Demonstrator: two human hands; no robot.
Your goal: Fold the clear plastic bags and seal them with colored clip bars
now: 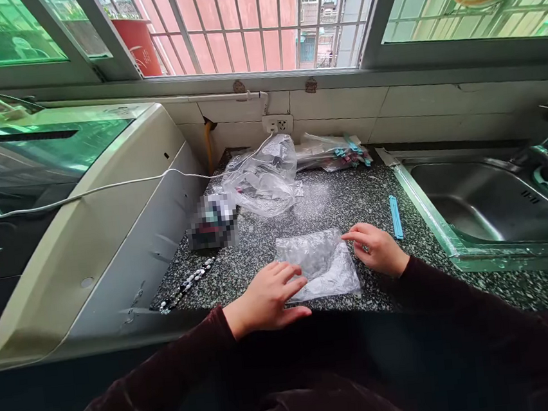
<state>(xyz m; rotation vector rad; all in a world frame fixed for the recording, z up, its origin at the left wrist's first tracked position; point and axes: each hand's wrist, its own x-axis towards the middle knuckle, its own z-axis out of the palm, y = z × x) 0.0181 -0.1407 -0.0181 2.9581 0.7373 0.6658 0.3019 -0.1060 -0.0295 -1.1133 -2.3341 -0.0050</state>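
Observation:
A clear plastic bag (332,274) lies flat and slightly crumpled on the speckled counter. My left hand (270,296) is open over the bag's left side, with the fingers spread and the thumb stretched out near its front edge. At the upper right corner, the index fingertip of my right hand (379,250) touches the bag; that finger is stretched out and the others are partly bent. I see nothing gripped in either hand. To the right of my right hand lie light blue strips (396,217), possibly bag sealing clips.
Behind is a heap of clear plastic (266,177), with packets of coloured strips (349,153) by the wall. A blurred-out item (212,221) and a beaded strand (189,283) lie left, beside a large machine (123,200). A white cable (140,179) crosses it. The sink (453,259) is right.

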